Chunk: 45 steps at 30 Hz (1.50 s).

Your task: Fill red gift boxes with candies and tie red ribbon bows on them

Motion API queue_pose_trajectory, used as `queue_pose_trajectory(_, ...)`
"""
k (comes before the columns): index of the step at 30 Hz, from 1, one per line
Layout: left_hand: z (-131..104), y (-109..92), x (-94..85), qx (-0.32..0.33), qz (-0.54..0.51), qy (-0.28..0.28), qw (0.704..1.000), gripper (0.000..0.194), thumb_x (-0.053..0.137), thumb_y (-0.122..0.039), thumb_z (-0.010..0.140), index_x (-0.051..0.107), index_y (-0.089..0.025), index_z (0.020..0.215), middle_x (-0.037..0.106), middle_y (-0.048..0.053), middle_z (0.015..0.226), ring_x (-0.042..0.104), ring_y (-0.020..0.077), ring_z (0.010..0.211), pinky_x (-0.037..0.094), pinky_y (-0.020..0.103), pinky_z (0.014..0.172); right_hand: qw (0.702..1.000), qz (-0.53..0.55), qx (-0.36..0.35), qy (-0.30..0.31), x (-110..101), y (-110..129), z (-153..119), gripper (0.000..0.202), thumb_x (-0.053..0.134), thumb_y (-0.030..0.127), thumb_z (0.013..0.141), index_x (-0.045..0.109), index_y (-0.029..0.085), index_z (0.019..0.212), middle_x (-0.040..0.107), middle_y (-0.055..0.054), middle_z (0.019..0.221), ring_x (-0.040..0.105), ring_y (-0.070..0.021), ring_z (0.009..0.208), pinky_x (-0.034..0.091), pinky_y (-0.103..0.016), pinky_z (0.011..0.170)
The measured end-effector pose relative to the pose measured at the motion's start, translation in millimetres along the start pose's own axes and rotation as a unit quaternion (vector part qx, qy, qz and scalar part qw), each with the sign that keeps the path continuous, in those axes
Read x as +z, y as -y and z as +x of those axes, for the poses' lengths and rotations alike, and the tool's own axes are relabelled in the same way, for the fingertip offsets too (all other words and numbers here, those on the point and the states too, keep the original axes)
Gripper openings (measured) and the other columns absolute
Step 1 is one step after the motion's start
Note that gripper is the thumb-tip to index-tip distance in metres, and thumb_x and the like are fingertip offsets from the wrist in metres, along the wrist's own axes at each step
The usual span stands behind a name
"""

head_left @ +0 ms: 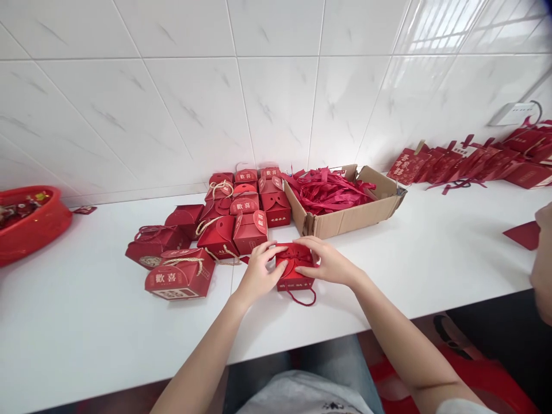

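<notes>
A small red gift box [295, 284] stands on the white table in front of me, its top made of curved flaps. A dark red cord loop hangs from its near side onto the table. My left hand [261, 269] grips its left side, with thumb and fingertips on the top flaps. From the right, my right hand [325, 261] holds the same box, its thumb and fingers pressing on the flaps. Just left of it stand several closed red gift boxes [250, 231], some with beige rope handles. One gift box [185, 280] lies nearer me, with gold lettering.
Behind my hands sits a cardboard box [345, 221] of crimson ribbons [330, 192]. A red basin [56, 215] stands at far left. Flat red cartons [457, 164] lean along the tiled wall at right. Another person's hand [544, 253] is at the right edge, near a red piece.
</notes>
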<state>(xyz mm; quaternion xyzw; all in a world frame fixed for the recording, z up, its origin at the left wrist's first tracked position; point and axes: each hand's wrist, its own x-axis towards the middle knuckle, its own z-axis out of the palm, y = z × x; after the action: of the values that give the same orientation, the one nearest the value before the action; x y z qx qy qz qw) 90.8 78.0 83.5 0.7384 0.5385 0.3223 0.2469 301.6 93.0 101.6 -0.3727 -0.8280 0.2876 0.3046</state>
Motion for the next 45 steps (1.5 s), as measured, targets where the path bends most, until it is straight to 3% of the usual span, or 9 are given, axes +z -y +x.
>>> queue_pose_trajectory(11,0.7,-2.4,2.8,0.005,-0.043,0.007,0.999,0.031,0.057,-0.03,0.081,0.06,-0.024,0.112,0.048,0.01,0.128,0.05,0.0245,0.122,0.039,0.042,0.105,1.0,-0.008,0.008,-0.018,5.4,3.6,-1.3,0.049,0.065,0.026,0.076,0.052,0.02,0.123,0.059,-0.012,0.119,0.057,-0.0242,0.106,0.048,-0.039,0.09)
queue_pose_trajectory(14,-0.5,-1.4,2.9,0.004,-0.062,-0.002,0.998,0.039,0.057,-0.032,0.082,0.051,-0.023,0.119,0.05,0.01,0.127,0.052,0.0226,0.118,0.042,0.039,0.101,1.0,-0.021,0.011,-0.007,5.6,2.0,-2.8,0.054,0.065,0.036,0.078,0.05,0.02,0.127,0.05,-0.014,0.131,0.054,-0.0254,0.114,0.046,-0.04,0.095)
queue_pose_trajectory(17,-1.0,0.5,0.8,-0.04,-0.07,-0.02,0.997,0.05,0.059,-0.04,0.08,0.042,-0.023,0.124,0.052,0.011,0.126,0.052,0.0228,0.116,0.042,0.038,0.098,0.997,-0.045,0.048,-0.044,4.1,-2.5,-5.9,0.053,0.057,0.046,0.084,0.05,0.018,0.129,0.045,-0.016,0.135,0.048,-0.0277,0.121,0.043,-0.042,0.098)
queue_pose_trajectory(20,0.6,2.4,-2.6,-0.099,-0.079,-0.028,0.992,0.04,0.057,-0.05,0.08,0.05,-0.021,0.107,0.059,0.007,0.105,0.056,0.022,0.1,0.044,0.035,0.087,0.992,-0.031,0.097,-0.079,3.4,-11.1,-10.5,0.045,0.046,0.045,0.09,0.052,0.017,0.124,0.055,-0.015,0.125,0.053,-0.0258,0.114,0.045,-0.041,0.094)
queue_pose_trajectory(24,3.3,4.8,-1.9,-0.133,-0.114,0.008,0.985,0.04,0.043,-0.056,0.085,0.048,-0.02,0.068,0.052,-0.002,0.065,0.052,0.0157,0.066,0.04,0.028,0.064,0.982,0.049,0.174,-0.05,7.3,-22.1,-16.6,0.044,0.047,0.049,0.088,0.052,0.018,0.119,0.067,-0.008,0.093,0.06,-0.0169,0.066,0.049,-0.031,0.064)
queue_pose_trajectory(28,3.1,7.0,3.9,-0.127,-0.145,0.021,0.981,0.041,0.045,-0.055,0.084,0.042,-0.02,0.062,0.046,-0.003,0.061,0.047,0.0141,0.061,0.036,0.026,0.059,0.975,0.061,0.196,-0.08,11.9,-27.3,-19.2,0.036,0.052,0.055,0.083,0.057,0.02,0.088,0.05,0.004,0.056,0.043,-0.0127,0.05,0.034,-0.026,0.051)
queue_pose_trajectory(32,3.1,10.3,4.9,-0.122,-0.175,0.01,0.977,0.036,0.046,-0.05,0.083,0.04,-0.02,0.065,0.046,-0.003,0.063,0.045,0.0135,0.062,0.037,0.024,0.06,0.977,0.07,0.187,-0.08,10.7,-30.6,-19.1,0.046,0.052,0.057,0.081,0.043,0.02,0.057,0.037,0.004,0.054,0.032,-0.0113,0.052,0.026,-0.026,0.052)
queue_pose_trajectory(40,5.1,12.9,-2.3,-0.113,-0.186,0.009,0.976,0.03,0.047,-0.043,0.083,0.039,-0.02,0.065,0.046,-0.004,0.062,0.046,0.0118,0.06,0.038,0.023,0.06,0.97,0.114,0.199,-0.074,3.9,-32.7,-22.4,0.046,0.055,0.058,0.078,0.043,0.019,0.057,0.033,0.004,0.055,0.029,-0.0105,0.053,0.023,-0.025,0.051)
queue_pose_trajectory(45,4.3,14.4,-0.3,-0.104,-0.158,0.002,0.982,0.03,0.047,-0.044,0.084,0.043,-0.02,0.066,0.049,-0.003,0.062,0.05,0.0137,0.06,0.042,0.025,0.06,0.955,0.197,0.221,0.027,-7.1,-30.0,-26.3,0.044,0.054,0.058,0.08,0.047,0.019,0.061,0.039,0.006,0.049,0.032,-0.0082,0.044,0.025,-0.023,0.043)
